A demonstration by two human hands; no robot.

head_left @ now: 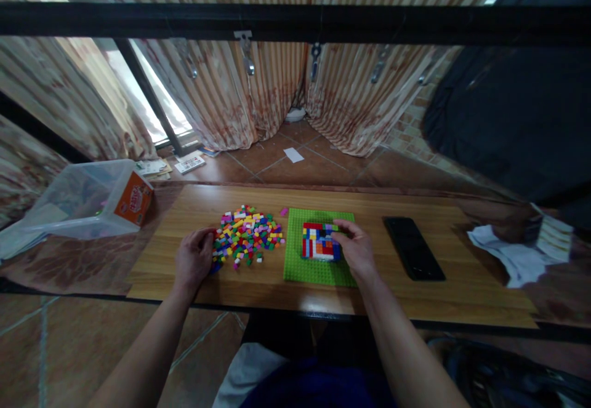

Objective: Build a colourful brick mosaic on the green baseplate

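Observation:
A green studded baseplate (295,266) lies on the wooden table, bearing a block of multicoloured toy bricks (318,245) built up in rows with a gap in the upper middle. Over the right side of this block is my right hand (356,248), thumb and forefinger bent together at its top right corner; whatever lies between the fingertips is too small to make out. Left of the plate spreads a loose pile of small toy bricks (249,232). My left hand (194,259) rests at the pile's left edge, its fingers curled in; what they hold, if anything, is hidden.
A black phone (413,248) lies right of the baseplate, with crumpled white paper (501,254) beyond it. At the far left a clear plastic box (87,202) with an orange label lies on its side. A dark horizontal bar (295,23) with hanging clips crosses above the table.

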